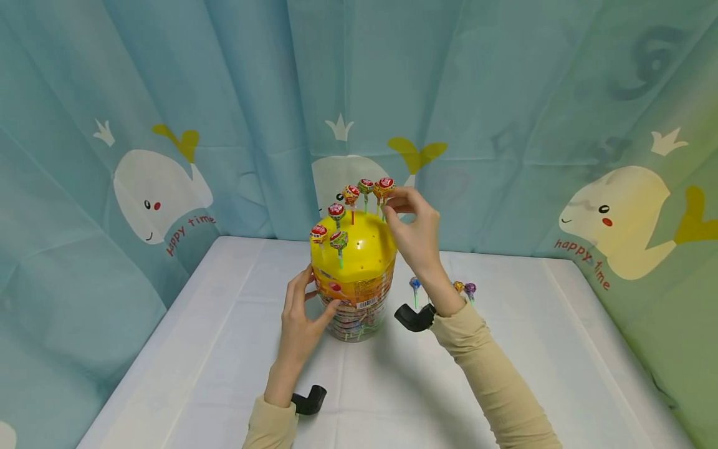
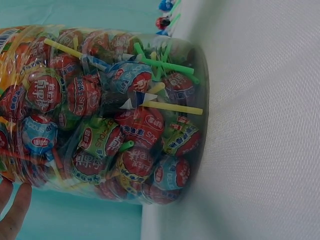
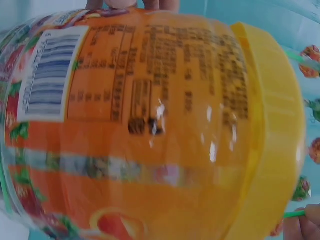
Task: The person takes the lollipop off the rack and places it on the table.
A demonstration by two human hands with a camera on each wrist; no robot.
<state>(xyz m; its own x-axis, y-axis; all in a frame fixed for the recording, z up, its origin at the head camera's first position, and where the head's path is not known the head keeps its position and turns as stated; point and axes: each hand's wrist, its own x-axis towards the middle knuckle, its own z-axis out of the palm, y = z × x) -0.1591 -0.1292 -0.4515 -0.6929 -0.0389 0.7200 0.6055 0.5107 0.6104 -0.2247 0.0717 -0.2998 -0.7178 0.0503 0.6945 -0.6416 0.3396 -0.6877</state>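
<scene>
A clear plastic jar of wrapped lollipops point(image 2: 100, 110) with an orange label point(image 3: 190, 165) stands upright on the table. Its yellow domed lid point(image 1: 364, 243) has small holes, and several lollipops stand in it along the left and back. My left hand point(image 1: 300, 321) holds the jar's left side, thumb across the front and fingers round the side. At the lid's back right, my right hand point(image 1: 417, 234) pinches the green stick point(image 3: 295, 214) of an orange-and-red lollipop point(image 1: 386, 185). The stick's lower end is at the lid. Another orange-wrapped lollipop overlaps it in the head view.
On the white-covered table point(image 1: 224, 349), right of the jar, lie a blue lollipop point(image 1: 415, 284), a purple one point(image 1: 470, 289) and a yellow-orange one point(image 1: 459, 286), partly behind my right forearm. A blue curtain point(image 1: 252, 93) with whale prints hangs behind the table.
</scene>
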